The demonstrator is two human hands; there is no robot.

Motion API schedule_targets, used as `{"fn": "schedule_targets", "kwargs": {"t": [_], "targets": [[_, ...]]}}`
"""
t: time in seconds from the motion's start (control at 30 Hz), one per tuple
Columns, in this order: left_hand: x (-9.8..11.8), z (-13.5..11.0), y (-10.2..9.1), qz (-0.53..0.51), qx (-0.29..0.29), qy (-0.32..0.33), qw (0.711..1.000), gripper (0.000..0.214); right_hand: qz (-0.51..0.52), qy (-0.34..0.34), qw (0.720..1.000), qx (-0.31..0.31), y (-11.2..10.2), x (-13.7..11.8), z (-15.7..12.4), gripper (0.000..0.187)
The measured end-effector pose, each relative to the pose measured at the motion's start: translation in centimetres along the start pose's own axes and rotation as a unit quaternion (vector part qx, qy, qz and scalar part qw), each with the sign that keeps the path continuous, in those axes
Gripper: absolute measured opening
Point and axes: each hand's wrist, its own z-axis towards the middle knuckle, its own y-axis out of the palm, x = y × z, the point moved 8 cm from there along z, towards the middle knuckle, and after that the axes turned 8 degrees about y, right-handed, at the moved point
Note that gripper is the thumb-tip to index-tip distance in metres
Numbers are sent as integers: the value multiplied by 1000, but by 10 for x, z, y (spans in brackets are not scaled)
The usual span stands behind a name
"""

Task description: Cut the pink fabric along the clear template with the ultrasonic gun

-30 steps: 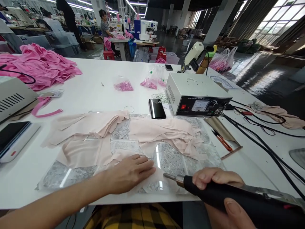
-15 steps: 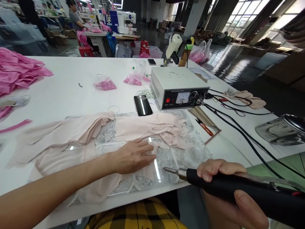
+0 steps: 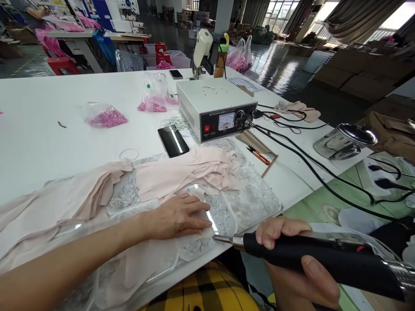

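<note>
My left hand [image 3: 183, 217] lies flat, fingers stretched out, on a thin pale pink fabric piece [image 3: 142, 263] over a clear-covered, grey patterned mat [image 3: 253, 211]. My right hand [image 3: 292, 246] is wrapped round a thick black ultrasonic hand tool [image 3: 324, 261]. Its narrow metal tip points left, close to my left fingertips and the fabric's right edge. Whether the tip touches the fabric I cannot tell. Behind my left hand lies a stack of pale pink fabric pieces [image 3: 184, 170]. Another layered stack [image 3: 71, 194] is at the left, partly beneath my forearm.
A white control box [image 3: 217, 108] with a dial stands behind the mat, black cables [image 3: 308, 166] running right from it. Near it are a phone [image 3: 173, 141], orange thread snips [image 3: 258, 155], bags of pink bits [image 3: 106, 116] and a glass mug [image 3: 343, 141] by the table's right edge.
The view has swung right, so things on the table appear shifted left. The tool's tip has come closer to my left hand, which stays flat on the fabric.
</note>
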Motion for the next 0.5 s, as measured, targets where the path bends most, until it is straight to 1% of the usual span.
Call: {"fn": "schedule_targets", "kwargs": {"t": [0.07, 0.17, 0.33, 0.5], "targets": [[0, -1, 0, -7, 11, 10, 1000, 27, 5, 14, 1000, 7, -2, 2, -1, 23], [-2, -1, 1, -16, 20, 26, 999, 25, 15, 34, 999, 35, -6, 5, -3, 23], [-1, -1, 1, -11, 38, 48, 998, 23, 15, 29, 997, 66, -10, 6, -7, 26], [1, -1, 0, -1, 44, 59, 997, 21, 9, 38, 995, 96, -14, 7, -14, 27]]}}
